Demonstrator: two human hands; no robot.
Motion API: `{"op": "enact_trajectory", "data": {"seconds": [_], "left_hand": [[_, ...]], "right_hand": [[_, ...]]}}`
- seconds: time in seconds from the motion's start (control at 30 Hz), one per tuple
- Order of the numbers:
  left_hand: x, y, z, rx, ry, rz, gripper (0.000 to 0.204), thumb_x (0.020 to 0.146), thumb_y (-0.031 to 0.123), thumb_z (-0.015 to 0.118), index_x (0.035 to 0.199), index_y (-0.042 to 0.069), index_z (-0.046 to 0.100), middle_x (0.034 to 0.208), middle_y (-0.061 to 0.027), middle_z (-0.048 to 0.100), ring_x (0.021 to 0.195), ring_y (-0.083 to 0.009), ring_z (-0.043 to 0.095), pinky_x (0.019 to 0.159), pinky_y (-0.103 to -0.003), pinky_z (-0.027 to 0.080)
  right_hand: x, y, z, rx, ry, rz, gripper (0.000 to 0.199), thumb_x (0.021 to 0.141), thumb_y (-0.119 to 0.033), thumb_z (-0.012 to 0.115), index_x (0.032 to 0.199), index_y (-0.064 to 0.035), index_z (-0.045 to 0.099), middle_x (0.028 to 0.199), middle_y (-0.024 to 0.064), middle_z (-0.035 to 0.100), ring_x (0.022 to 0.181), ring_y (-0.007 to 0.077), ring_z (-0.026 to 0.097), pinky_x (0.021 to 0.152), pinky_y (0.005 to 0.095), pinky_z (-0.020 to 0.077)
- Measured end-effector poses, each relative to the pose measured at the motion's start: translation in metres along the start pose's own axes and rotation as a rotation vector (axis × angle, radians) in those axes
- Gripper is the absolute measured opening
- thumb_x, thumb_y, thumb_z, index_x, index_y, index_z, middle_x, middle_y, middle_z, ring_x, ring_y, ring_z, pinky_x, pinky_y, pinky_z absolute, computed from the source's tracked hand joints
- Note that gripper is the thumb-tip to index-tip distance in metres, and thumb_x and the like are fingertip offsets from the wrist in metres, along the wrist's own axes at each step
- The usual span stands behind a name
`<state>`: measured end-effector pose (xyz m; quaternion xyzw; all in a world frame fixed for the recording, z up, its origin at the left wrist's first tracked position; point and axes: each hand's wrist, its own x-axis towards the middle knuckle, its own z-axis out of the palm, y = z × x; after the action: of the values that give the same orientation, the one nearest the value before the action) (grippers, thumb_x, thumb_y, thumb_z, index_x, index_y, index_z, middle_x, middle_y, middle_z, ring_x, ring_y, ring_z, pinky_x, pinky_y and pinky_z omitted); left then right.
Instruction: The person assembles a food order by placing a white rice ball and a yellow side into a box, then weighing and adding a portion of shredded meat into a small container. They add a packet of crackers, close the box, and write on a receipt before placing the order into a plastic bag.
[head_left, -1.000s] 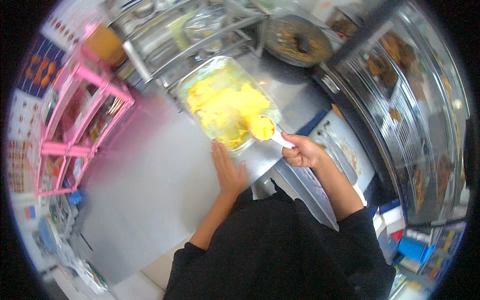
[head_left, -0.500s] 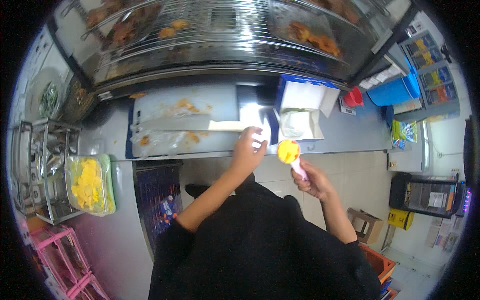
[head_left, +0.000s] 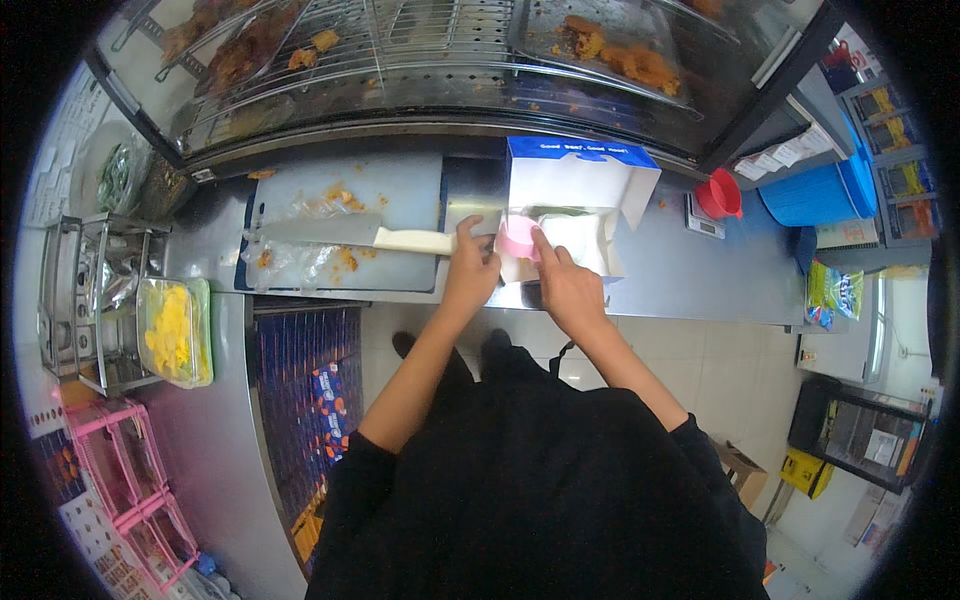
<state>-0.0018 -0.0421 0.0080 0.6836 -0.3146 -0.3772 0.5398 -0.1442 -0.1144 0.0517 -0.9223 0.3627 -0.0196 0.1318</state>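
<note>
Pink, the scoop [head_left: 517, 238] is tipped at the left end of an open white-and-blue box [head_left: 572, 186], its outer wall turned up to view; whether it touches the cardboard cannot be told. The right hand [head_left: 570, 288] grasps this scoop, index finger stretched along the cup. Just beside it, the left hand [head_left: 470, 268] has its fingers bent near the box's left edge, and one cannot tell whether they grip that edge or are free. The pale handle of a knife [head_left: 375, 236] ends next to the left hand, while the blade lies across a whitish cutting board [head_left: 405, 195] strewn with crumbs and crumpled clear plastic. Behind these, a display case [head_left: 430, 135] holds browned food on wire racks. Farther right on the metal counter [head_left: 670, 290], a red cup [head_left: 714, 195] stands by a small scale [head_left: 703, 218]. Well apart, at far left, a clear container [head_left: 209, 335] holds yellow food [head_left: 172, 330].
</note>
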Motion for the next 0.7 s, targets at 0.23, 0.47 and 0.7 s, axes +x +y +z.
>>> {"op": "enact_trajectory", "data": {"seconds": [0.23, 0.47, 0.7], "left_hand": [[0.001, 0.001, 0.001, 0.012, -0.007, 0.037, 0.053, 0.080, -0.001, 0.049, 0.126, 0.005, 0.023, 0.110, -0.0232, 0.052, 0.091, -0.0245, 0.058, 0.064, -0.031, 0.052], [0.010, 0.003, 0.000, 0.073, -0.049, 0.009, 0.053, 0.079, -0.001, 0.050, 0.124, 0.004, 0.025, 0.106, -0.0226, 0.053, 0.090, -0.0274, 0.059, 0.072, -0.036, 0.050], [0.006, 0.000, -0.007, 0.125, -0.098, 0.102, 0.052, 0.078, 0.004, 0.054, 0.124, 0.004, 0.030, 0.101, -0.0151, 0.057, 0.081, -0.0230, 0.061, 0.067, -0.033, 0.051]], "right_hand": [[-0.002, -0.003, -0.013, 0.037, 0.038, 0.043, 0.045, 0.086, -0.019, 0.047, 0.130, -0.0166, 0.036, 0.086, 0.0127, 0.058, 0.059, 0.0326, 0.058, 0.052, 0.0426, 0.0466], [-0.015, -0.007, -0.012, 0.205, 0.112, 0.164, 0.042, 0.087, -0.021, 0.046, 0.128, -0.0156, 0.038, 0.090, 0.0192, 0.061, 0.067, 0.0374, 0.059, 0.058, 0.0454, 0.0456], [-0.017, -0.013, -0.037, 1.326, -0.037, 0.620, 0.040, 0.089, -0.029, 0.048, 0.121, -0.0067, 0.045, 0.073, 0.0015, 0.055, 0.052, 0.0106, 0.045, 0.047, 0.0227, 0.0367]]}}
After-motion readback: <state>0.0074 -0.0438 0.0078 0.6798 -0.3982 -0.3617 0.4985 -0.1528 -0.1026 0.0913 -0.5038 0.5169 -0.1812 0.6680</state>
